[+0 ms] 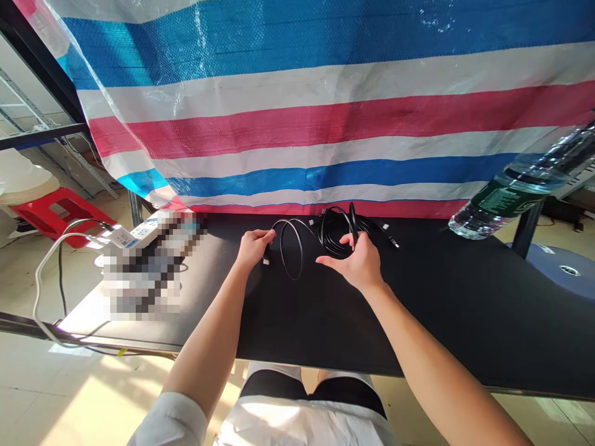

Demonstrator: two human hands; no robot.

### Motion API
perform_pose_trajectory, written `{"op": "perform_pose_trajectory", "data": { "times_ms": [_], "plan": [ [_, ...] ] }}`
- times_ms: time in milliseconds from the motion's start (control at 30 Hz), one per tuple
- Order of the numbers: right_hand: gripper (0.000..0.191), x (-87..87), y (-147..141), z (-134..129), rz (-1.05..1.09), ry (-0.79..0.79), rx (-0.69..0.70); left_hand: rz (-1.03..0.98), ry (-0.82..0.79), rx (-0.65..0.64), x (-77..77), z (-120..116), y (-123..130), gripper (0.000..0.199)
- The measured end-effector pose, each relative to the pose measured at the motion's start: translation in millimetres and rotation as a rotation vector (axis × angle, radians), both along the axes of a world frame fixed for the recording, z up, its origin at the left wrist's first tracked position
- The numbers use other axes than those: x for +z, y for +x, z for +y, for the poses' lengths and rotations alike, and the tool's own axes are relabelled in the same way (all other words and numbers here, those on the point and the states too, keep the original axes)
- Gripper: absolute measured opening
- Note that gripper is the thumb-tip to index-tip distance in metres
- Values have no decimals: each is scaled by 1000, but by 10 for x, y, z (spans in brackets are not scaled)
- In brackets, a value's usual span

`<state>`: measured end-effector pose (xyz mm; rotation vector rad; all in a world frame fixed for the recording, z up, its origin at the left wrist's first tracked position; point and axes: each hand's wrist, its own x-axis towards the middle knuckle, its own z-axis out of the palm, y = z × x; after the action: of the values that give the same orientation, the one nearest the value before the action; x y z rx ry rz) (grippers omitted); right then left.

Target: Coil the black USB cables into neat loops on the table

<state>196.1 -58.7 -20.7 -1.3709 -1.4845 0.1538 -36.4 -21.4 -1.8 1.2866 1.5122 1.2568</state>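
My left hand [255,248] pinches a thin black cable near one end, and a small connector [266,261] hangs below the fingers. From there the black cable [301,254] makes a loose loop toward the right. My right hand [365,263] has its fingers curled round upright, bunched turns of black cable [352,220], while its thumb sticks out to the left. Just behind and beside that hand, more black cable lies coiled [330,238] on the dark table. A connector end [394,243] pokes out from the coil on the right. The fingertips of my right hand are partly hidden.
A striped plastic sheet [297,142] hangs behind the black tabletop [311,322]. At right a water bottle [499,201] stands at the back edge. On the left are a white power strip [145,229] with cords, a blurred object [144,272] and a red stool [69,214].
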Motion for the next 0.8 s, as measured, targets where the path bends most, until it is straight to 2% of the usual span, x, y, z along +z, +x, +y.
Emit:
{"op": "perform_pose_trajectory", "data": {
  "times_ms": [200, 400, 567, 800],
  "plan": [
    [34, -29, -87, 25, 31, 9, -23, 41, 40, -16, 83, -92, 58, 27],
    [40, 82, -46, -12, 218, 28, 0, 57, 83, -30, 143, -161, 181, 33],
    [43, 105, -63, -35, 231, 21, 35, 102, 73, -50, 146, -188, 236, 37],
    [43, 82, -34, -25, 303, -21, 89, 156, 61, 40, 126, -166, 214, 38]
  ]
}}
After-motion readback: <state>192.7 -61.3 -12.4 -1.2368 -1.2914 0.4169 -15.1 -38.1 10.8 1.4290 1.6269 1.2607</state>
